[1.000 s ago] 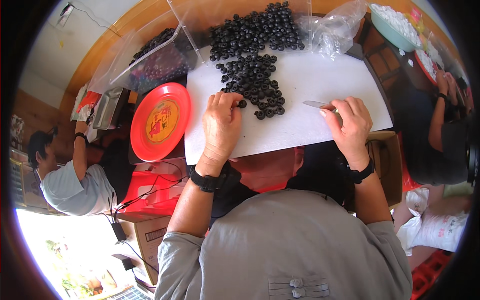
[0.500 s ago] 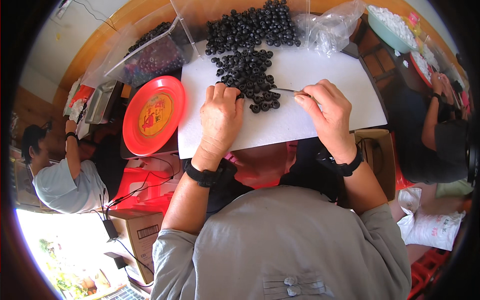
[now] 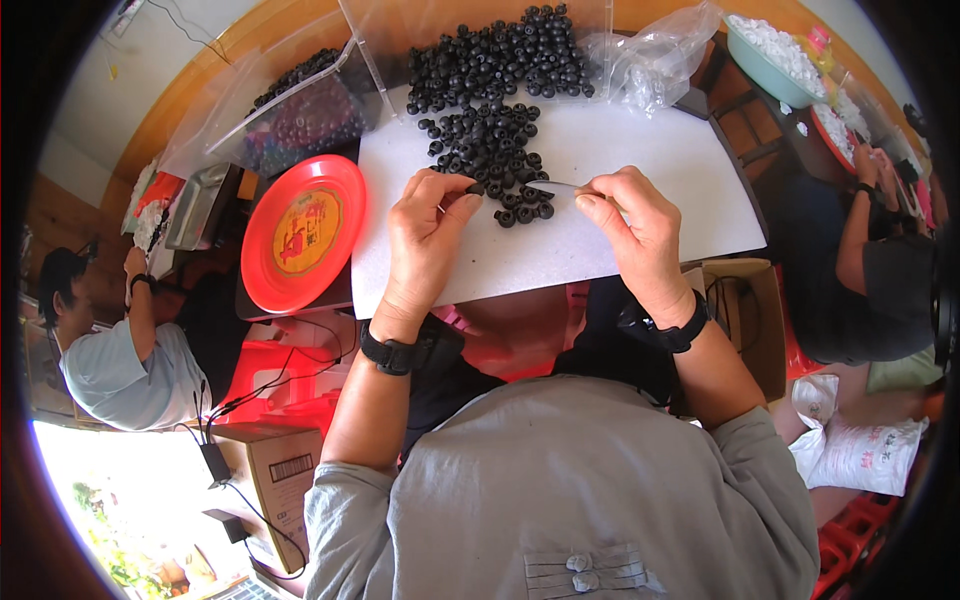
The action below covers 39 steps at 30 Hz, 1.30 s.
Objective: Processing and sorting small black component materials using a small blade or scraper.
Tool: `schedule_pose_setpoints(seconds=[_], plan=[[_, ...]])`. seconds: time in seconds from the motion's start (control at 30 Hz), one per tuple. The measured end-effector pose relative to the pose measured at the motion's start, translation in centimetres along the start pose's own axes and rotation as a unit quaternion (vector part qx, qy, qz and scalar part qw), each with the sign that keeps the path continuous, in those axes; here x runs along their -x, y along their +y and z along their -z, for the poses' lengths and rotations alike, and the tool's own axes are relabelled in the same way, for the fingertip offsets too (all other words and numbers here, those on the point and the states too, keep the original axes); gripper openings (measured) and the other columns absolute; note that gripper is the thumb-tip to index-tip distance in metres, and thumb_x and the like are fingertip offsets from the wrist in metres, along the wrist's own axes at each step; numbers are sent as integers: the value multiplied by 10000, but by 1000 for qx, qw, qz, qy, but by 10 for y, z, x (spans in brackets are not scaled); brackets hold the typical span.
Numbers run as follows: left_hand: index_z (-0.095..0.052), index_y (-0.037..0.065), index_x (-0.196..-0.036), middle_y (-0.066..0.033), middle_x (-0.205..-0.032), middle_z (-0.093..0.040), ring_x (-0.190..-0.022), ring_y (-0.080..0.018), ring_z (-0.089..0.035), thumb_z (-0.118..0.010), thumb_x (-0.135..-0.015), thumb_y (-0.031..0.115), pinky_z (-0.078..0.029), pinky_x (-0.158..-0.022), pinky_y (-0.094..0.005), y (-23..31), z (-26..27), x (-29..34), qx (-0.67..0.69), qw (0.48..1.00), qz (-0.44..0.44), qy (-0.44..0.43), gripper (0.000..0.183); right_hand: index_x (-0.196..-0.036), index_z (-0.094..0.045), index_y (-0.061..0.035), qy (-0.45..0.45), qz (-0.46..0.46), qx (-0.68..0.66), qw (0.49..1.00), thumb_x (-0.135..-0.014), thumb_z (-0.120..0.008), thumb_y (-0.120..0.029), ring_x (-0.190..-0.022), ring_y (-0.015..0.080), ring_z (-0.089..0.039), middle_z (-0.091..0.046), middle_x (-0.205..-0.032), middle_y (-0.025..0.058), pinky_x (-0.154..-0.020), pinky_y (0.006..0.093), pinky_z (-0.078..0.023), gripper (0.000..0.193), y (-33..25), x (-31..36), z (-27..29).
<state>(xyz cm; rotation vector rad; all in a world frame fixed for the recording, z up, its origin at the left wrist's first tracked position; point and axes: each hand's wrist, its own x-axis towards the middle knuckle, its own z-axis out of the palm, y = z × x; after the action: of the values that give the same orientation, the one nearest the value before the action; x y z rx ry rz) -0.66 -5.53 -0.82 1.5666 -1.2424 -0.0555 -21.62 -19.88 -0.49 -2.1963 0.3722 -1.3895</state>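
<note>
My left hand (image 3: 422, 230) is closed in a pinch, with a small round black piece (image 3: 475, 188) between thumb and forefinger. A thin metal blade-like tool (image 3: 552, 184) is gripped in my right hand (image 3: 642, 228); it points left, and its tip lies over the loose pieces. Between and beyond my hands, a strip of small black hollow round pieces (image 3: 485, 145) runs across the white board (image 3: 650, 135). It leads back to a bigger heap of the same pieces (image 3: 495, 60) in a clear plastic bin.
Left of the board lies a red plate (image 3: 258, 245) with a yellow centre. Behind it stands a clear tub (image 3: 310, 130) of dark pieces. A crumpled clear bag (image 3: 660, 65) lies at the back right. People work at both sides; an open carton (image 3: 768, 350) stands below right.
My left hand has turned so its pinching thumb and the black piece show. My right hand and the tool have shifted slightly left. A tiny dark bit now lies on the board.
</note>
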Motion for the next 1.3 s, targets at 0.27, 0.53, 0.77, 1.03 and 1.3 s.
schedule_pose_setpoints(seconds=[0.27, 0.53, 0.77, 1.03, 1.3], plan=[[-725, -38, -1113, -108, -988, -738, -803, -174, -661, -695, -957, 24, -537, -728, -324, 19, 10, 4, 443, 875, 196, -29, 171, -911, -686, -25, 1, -17, -30, 999, -913, -790, -65, -680, 224, -644, -661, -802, 79, -617, 339, -499, 112, -9, -3, -10], [-691, -51, -1203, -137, -971, -716, -845, -226, -669, -638, -1003, 80, -530, -726, -348, 17, 2, 9, 564, 788, 224, -101, 246, -855, -648, -52, 2, -9, -49, 999, -895, -821, -180, -645, 242, -639, -671, -760, 63, -578, 363, -486, 219, -9, 1, -23], [-676, -61, -1246, -153, -1020, -698, -872, -233, -660, -634, -1042, 135, -529, -728, -351, 10, 1, 14, 577, 777, 227, -108, 286, -833, -641, -59, 2, 32, 21, 999, -896, -823, -185, -616, 233, -620, -651, -719, 52, -557, 361, -469, 230, -14, -2, -17], [-674, -64, -1311, -146, -1025, -696, -907, -221, -651, -588, -1058, 67, -540, -741, -339, 12, 3, 17, 564, 783, 227, -131, 297, -786, -619, -80, -19, -8, 37, 999, -903, -834, -260, -569, 229, -589, -616, -675, 45, -518, 368, -437, 304, -17, 3, -24], [-681, -68, -1298, -155, -1033, -702, -909, -222, -661, -608, -1044, 38, -548, -726, -337, 14, 2, 17, 557, 788, 231, -126, 285, -761, -605, -88, -13, -8, 60, 998, -901, -831, -276, -564, 237, -583, -599, -656, 43, -513, 375, -434, 325, -15, 5, -26]])
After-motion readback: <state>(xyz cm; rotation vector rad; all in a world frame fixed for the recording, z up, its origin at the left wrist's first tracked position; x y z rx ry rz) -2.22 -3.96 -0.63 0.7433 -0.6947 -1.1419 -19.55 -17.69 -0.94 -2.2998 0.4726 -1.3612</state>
